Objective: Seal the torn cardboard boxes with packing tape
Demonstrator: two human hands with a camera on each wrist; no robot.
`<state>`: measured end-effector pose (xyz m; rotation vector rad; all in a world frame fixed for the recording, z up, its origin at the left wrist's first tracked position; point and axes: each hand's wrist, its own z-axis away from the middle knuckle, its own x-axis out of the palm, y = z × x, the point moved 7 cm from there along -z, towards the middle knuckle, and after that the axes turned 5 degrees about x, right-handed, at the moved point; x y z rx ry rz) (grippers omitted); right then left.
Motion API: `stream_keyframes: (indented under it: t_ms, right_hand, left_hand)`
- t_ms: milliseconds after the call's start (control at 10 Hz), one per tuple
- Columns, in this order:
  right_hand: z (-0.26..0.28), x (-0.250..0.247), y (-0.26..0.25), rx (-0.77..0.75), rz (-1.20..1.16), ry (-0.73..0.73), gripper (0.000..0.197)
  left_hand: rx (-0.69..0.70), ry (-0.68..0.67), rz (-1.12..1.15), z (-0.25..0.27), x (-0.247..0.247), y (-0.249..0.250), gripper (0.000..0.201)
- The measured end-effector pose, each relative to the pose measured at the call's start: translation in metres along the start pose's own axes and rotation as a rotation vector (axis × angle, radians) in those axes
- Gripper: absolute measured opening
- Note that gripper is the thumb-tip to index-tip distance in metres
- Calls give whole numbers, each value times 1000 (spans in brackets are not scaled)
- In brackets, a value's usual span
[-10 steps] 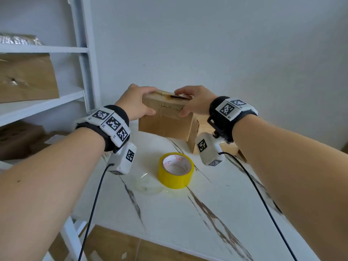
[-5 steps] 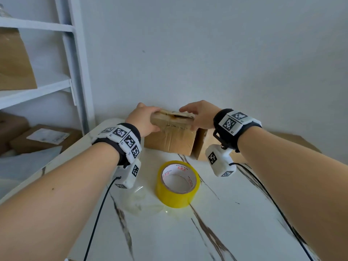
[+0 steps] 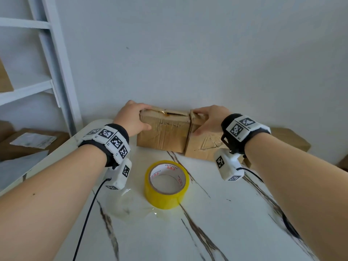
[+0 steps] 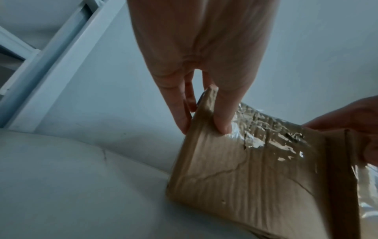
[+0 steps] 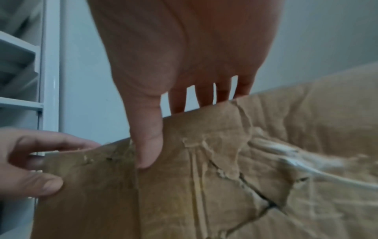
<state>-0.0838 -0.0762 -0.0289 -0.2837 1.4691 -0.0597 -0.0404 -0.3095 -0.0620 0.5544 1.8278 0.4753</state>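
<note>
Two worn brown cardboard boxes stand side by side at the back of the marble table, against the wall. The left box (image 3: 162, 133) (image 4: 245, 169) has a split along its top edge and crinkled old tape. My left hand (image 3: 131, 117) grips its left end, thumb on the front and fingers behind. My right hand (image 3: 208, 119) is curled over the top of the right box (image 3: 204, 146) (image 5: 266, 161), with its thumb (image 5: 148, 148) on the front at the seam between the boxes. That box has a torn crack in its front. A yellow tape roll (image 3: 166, 184) lies flat nearer me.
A crumpled clear piece of film or tape (image 3: 128, 204) lies left of the roll. A white shelf frame (image 3: 56, 72) stands at the left, with more boxes (image 3: 28, 146) below it. Another box (image 3: 290, 138) sits past the table's right edge.
The left box now sits square beside the right one. My right hand has slid right, from the left box's top to the seam. The head view has tilted down.
</note>
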Motion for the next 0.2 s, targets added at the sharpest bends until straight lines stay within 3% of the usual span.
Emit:
stream_keyframes:
  t_ms: [200]
  right_hand:
    - [23,-18,9,-47,-177,29,61]
  left_hand:
    - [-16,-64,-29,4,-4,2,72]
